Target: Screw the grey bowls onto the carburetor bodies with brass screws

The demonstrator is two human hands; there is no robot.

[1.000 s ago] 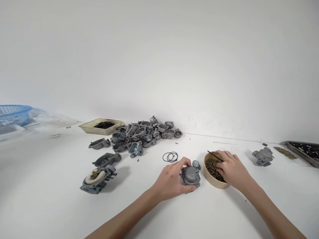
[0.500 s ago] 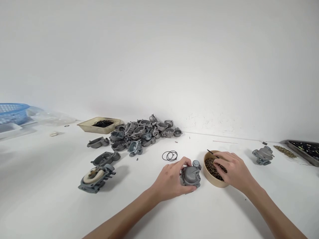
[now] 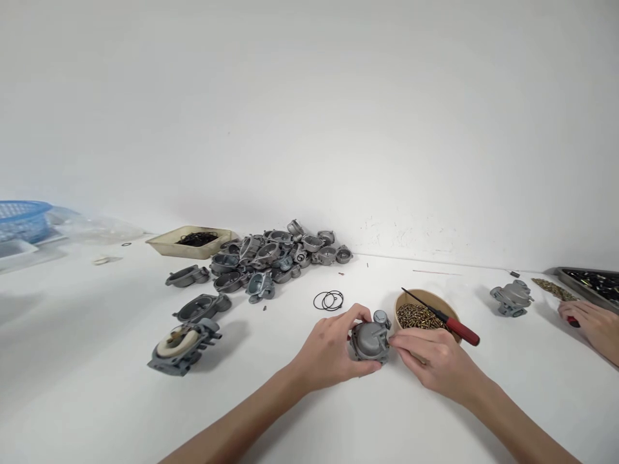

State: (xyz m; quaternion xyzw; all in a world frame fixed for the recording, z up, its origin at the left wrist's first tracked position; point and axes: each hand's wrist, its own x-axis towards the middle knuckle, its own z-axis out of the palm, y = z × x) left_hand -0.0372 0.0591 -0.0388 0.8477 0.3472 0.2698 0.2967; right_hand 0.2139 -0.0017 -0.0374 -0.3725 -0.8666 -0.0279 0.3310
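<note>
My left hand [image 3: 331, 348] is closed around a grey metal carburettor part [image 3: 371, 340] standing on the white table. My right hand [image 3: 435, 364] is just to its right, thumb and forefinger pinched together against the part's right edge; whatever they pinch is too small to see. Behind that hand stands a tan bowl [image 3: 411, 299] of small brass screws. A screwdriver [image 3: 459, 330] with a red handle and a thin black shaft slants across the bowl, just above my right knuckles. I cannot tell whether my hand holds it.
Behind are a pile of grey metal parts [image 3: 275, 258], a beige tray of black rings [image 3: 193, 241] and loose O-rings [image 3: 329, 301]. A float body [image 3: 181, 347] and cover [image 3: 203, 308] lie left. Another part [image 3: 511, 298], loose screws [image 3: 551, 289], a metal tray [image 3: 587, 282] and another person's hand [image 3: 592, 325] are on the right.
My right hand has left the screw bowl and come left to the grey part, fingers pinched. The screwdriver's red handle now shows. Another person's hand has appeared at the right edge.
</note>
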